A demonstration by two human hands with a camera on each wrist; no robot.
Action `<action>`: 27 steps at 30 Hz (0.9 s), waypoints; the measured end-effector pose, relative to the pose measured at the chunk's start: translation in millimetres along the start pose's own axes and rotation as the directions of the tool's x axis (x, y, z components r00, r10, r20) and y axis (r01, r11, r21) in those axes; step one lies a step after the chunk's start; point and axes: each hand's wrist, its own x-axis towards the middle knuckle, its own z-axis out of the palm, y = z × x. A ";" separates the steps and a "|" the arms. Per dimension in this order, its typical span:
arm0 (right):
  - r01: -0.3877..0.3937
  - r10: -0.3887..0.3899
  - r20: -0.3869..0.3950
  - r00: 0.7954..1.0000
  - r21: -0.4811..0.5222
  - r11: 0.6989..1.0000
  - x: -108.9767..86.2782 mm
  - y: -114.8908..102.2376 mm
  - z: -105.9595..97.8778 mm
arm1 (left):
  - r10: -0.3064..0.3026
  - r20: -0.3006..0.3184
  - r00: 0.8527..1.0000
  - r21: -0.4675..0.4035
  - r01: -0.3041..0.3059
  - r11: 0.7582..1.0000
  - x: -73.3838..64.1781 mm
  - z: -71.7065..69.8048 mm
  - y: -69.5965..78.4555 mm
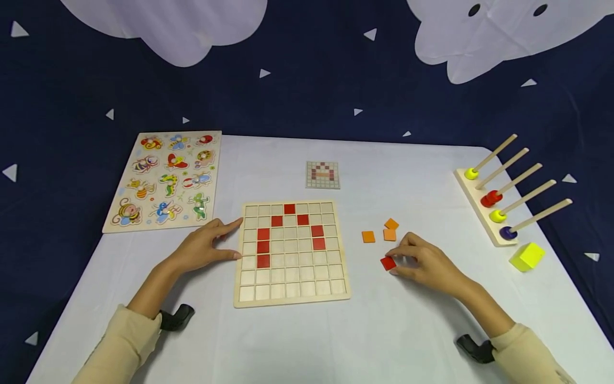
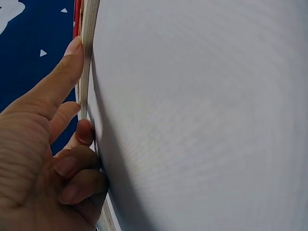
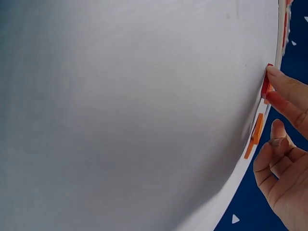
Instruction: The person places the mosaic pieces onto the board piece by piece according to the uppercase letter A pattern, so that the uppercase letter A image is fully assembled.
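My right hand [image 1: 424, 262] pinches a red square tile [image 1: 388, 263] between thumb and index finger, right of the grid board. The red tile [image 3: 265, 83] also shows at the fingertips in the right wrist view. The wooden grid board [image 1: 292, 303] has several red tiles in an arch-like pattern in its cells. At its left edge rest the thumb and straight index finger of my left hand [image 1: 203, 246]; the other fingers curl loosely in the left wrist view. Three orange tiles [image 1: 368, 237] lie on the table just beyond my right hand.
Behind the board lies a small pattern card [image 1: 323, 175]. An insect puzzle board [image 1: 160, 181] is at the back left. On the right stand a wooden peg rack [image 1: 485, 208] with coloured beads and a yellow-green cube [image 1: 526, 257]. A dark curtain [image 1: 307, 96] hangs behind the white table.
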 end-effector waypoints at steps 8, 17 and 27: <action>0.049 -0.048 0.013 0.999 -0.053 0.997 5.5 -2.9 3.9 | -0.007 -0.003 1.000 -0.005 0.007 1.000 -0.2 0.7 -1.8; 0.149 -0.151 -0.022 0.988 -0.090 0.985 19.5 -13.9 7.4 | -0.005 0.000 1.000 -0.013 0.005 1.000 0.1 0.1 -1.0; 0.261 -0.261 0.039 0.965 0.005 0.965 56.8 -48.0 21.3 | 0.000 -0.006 1.000 -0.013 0.000 1.000 0.3 1.5 -3.2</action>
